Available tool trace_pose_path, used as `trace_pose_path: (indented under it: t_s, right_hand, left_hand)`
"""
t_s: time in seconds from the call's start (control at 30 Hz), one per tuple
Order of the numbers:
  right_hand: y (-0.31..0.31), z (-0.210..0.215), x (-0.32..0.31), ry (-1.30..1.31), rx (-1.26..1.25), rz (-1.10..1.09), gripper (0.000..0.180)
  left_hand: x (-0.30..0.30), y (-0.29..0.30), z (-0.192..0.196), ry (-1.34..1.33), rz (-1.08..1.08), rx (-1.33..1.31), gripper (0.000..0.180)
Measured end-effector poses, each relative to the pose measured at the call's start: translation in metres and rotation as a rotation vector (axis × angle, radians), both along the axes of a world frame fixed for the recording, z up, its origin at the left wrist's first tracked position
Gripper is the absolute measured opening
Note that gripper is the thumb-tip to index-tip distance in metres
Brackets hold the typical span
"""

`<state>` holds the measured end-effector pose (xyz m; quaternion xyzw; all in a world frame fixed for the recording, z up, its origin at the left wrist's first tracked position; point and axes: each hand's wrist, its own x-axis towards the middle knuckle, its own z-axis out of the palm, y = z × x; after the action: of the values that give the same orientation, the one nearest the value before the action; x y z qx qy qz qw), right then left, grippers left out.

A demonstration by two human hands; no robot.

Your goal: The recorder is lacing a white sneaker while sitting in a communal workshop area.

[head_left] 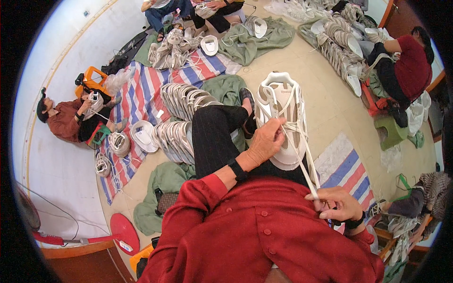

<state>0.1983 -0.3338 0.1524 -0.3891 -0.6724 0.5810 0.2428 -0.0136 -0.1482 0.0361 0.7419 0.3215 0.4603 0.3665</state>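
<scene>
A white and beige shoe upper [283, 96] lies across my dark-trousered lap, its heel opening away from me and its rounded toe toward me. Pale shoelace [304, 160] crosses its tongue in loose strands. My left hand [268, 141] is at the shoe's left edge, its thumb and index finger pinched on a lace strand by the eyelets. Down to the right, off the shoe, my right hand [339, 203] grips the long lace strands that stretch taut from the eyelets. Part of its fingers is hidden behind the thumb side.
Rows of nested shoe uppers [186, 101] lie left of my knee, beside a striped sheet [146, 89]. Co-workers sit at the left [68, 118], the far side and the right [410, 66]. A red round base [125, 233] and a green stool [390, 132] stand on the floor.
</scene>
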Motion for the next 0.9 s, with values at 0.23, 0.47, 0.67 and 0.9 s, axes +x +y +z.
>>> trace_pose_path:
  t_s: [0.23,0.47,0.67,0.9]
  right_hand:
    - [0.017,-0.015,-0.005,0.030,0.060,0.043,0.026]
    - [0.015,-0.024,0.000,-0.025,-0.150,-0.176,0.015]
    - [0.028,-0.047,0.002,0.090,-0.230,-0.255,0.018]
    - [0.041,-0.085,0.033,0.395,-0.074,-0.572,0.028]
  left_hand:
    - [-0.063,0.001,0.028,0.369,-0.023,0.467,0.013]
    - [-0.148,-0.064,0.048,0.616,-0.306,0.557,0.011]
    - [-0.196,-0.100,0.093,0.714,-0.395,0.404,0.010]
    - [-0.235,-0.120,0.144,0.416,-0.262,0.194,0.019]
